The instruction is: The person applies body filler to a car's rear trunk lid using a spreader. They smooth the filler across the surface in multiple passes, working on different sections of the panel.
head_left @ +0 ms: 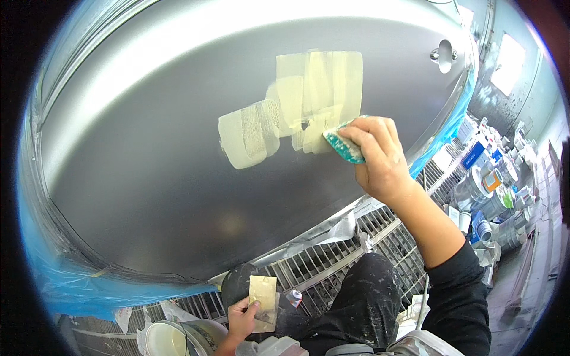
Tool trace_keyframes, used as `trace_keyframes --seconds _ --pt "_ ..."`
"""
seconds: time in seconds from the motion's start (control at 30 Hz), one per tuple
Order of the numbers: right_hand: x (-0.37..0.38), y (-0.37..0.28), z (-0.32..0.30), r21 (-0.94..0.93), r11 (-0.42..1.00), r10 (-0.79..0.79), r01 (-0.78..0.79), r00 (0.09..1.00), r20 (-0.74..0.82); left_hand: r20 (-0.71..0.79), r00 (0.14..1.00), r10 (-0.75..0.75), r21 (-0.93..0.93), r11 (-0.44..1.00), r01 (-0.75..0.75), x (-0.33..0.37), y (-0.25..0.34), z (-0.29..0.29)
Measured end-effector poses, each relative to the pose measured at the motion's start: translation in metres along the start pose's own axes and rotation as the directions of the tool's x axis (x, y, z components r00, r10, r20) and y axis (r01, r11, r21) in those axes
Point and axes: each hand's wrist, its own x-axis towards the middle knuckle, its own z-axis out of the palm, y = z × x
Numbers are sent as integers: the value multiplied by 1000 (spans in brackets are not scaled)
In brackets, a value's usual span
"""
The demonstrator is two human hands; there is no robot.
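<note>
My right hand (pixel 383 157) grips a teal putty spreader (pixel 345 147) smeared with pale filler. The spreader's edge is at the lower right of the pale yellow filler patch (pixel 320 83) on a grey car door (pixel 178 196). A second filler patch (pixel 244 136) joins it on the left, and a small dark spot shows near the lower middle. Low in the view, my left hand (pixel 240 320) pinches a flat rectangular metal putty plate (pixel 262 299) by its left side, thumb on top. Yellowish filler coats much of the plate's face.
Blue masking film (pixel 65 279) borders the door at left and right. Below lies a slatted floor grate (pixel 320 261). A whitish bucket (pixel 166 339) stands by my left forearm, with a small tube (pixel 294 298) near my legs. Several cans (pixel 472 190) crowd the right side.
</note>
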Motion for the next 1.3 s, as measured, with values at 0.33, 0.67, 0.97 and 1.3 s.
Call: trace_keyframes --seconds 0.33,0.67,0.97,1.3 --pt "58 -12 -33 43 999 -11 15 997 -78 0 1000 17 -10 1000 -17 2 -5 1" --pt "118 -39 8 32 995 -90 99 975 -202 -28 999 -32 -53 998 31 -1 -3 3" --pt "71 -56 20 -24 992 -126 124 987 -101 -25 1000 -14 -77 997 12 -1 -6 1" --pt "79 -14 -39 -63 997 23 -32 990 -139 -17 1000 8 -89 996 -10 -1 -11 0"
